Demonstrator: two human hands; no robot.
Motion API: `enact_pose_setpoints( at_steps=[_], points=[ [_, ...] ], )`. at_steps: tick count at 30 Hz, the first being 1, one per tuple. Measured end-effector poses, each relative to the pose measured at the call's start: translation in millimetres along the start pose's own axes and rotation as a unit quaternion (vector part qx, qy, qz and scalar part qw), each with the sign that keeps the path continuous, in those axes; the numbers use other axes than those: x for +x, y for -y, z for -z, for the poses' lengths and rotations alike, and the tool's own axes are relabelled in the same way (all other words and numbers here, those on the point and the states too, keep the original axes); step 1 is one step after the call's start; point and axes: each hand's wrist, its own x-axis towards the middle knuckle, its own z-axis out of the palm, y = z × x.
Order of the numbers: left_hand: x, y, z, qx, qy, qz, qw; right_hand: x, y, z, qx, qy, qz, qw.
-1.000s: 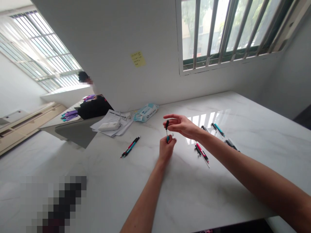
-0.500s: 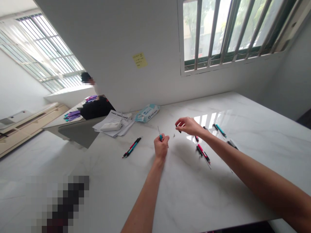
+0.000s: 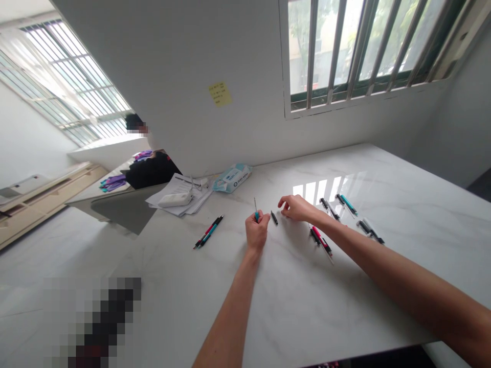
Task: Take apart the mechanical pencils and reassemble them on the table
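My left hand (image 3: 256, 230) is closed in a fist round the teal lower half of a pen (image 3: 256, 213), whose thin refill sticks up out of it. A short black pen part (image 3: 273, 217) lies on the white marble table (image 3: 291, 301) just right of that fist. My right hand (image 3: 296, 207) rests low on the table beside the black part, fingers curled, nothing visible in them. By my right forearm lie a pink and black pen (image 3: 320, 241) and more pens.
Two pens (image 3: 208, 231) lie left of my hands. Several teal and black pens (image 3: 347, 204) lie at the right. Papers with a white device (image 3: 176, 198) and a wipes pack (image 3: 231, 178) sit by the wall. A person sits at a far table on the left.
My right hand pulled the black upper part off the pen, carried it right and down, and set it on the table. The left fist kept the teal half with its refill.
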Motion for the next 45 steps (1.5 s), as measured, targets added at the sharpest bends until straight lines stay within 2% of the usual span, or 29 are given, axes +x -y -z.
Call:
enact_pose_setpoints(
  at_steps=[4,7,10,14,17,23,28,33,45],
  points=[
    [1.6,-2.3,3.3,0.048,-0.013,-0.018,0.999,-0.6,1.4,1.4,-0.029,0.017,0.013,0.999],
    [5.8,-6.9,12.5,0.166,-0.07,-0.044,0.983,-0.4,1.2,0.6,-0.039,0.031,0.03,0.998],
    [11.4,-8.6,22.8,0.249,-0.113,-0.03,0.961,-1.3,2.2,-3.4,-0.039,0.031,0.081,0.995],
    [15.6,-4.2,28.2,0.232,-0.131,-0.013,0.964,-4.8,7.8,-12.2,-0.052,0.049,0.187,0.98],
    [14.9,-2.2,26.5,0.227,-0.129,-0.023,0.965,-7.0,11.3,-16.7,-0.086,0.054,0.224,0.969],
    [12.1,-4.5,22.2,0.223,-0.126,-0.032,0.966,-5.6,8.0,-12.1,-0.11,0.019,0.194,0.975],
    [12.2,-4.9,22.2,0.218,-0.125,-0.037,0.967,-2.0,2.6,-11.3,-0.108,0.027,0.211,0.971],
    [11.8,-6.1,22.3,0.224,-0.126,-0.037,0.966,2.2,-3.1,-13.4,-0.094,0.038,0.192,0.976],
    [11.8,-8.2,21.6,0.221,-0.118,-0.039,0.967,3.4,-2.9,-18.3,-0.095,0.013,0.192,0.977]
  ],
)
